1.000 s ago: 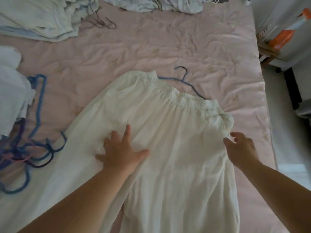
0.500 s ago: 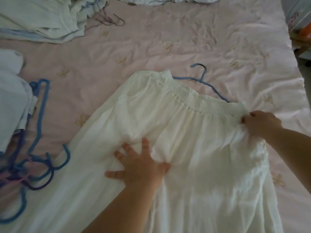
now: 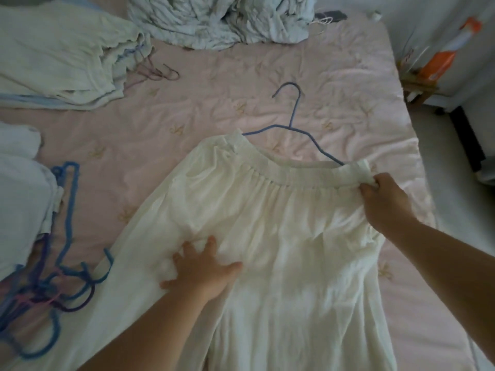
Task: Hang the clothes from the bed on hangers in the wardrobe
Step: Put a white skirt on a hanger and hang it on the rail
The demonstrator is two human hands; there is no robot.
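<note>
A white skirt (image 3: 281,236) with an elastic waistband lies spread on the pink bed (image 3: 214,108). A blue wire hanger (image 3: 292,124) sits inside its waist, hook and shoulders sticking out beyond the band. My left hand (image 3: 201,269) presses flat on the skirt's middle, fingers spread. My right hand (image 3: 383,199) pinches the right end of the waistband and lifts it slightly off the bed.
A tangle of blue and purple hangers (image 3: 53,258) lies at the left. Folded pale clothes (image 3: 61,57) and a crumpled blue-white pile (image 3: 214,20) sit at the bed's far side, with thin hangers (image 3: 158,72) between. The bed's right edge drops to the floor (image 3: 460,236).
My right hand moved up from the skirt's side to the waistband's right end and took hold of it. My left hand slid a little lower on the fabric.
</note>
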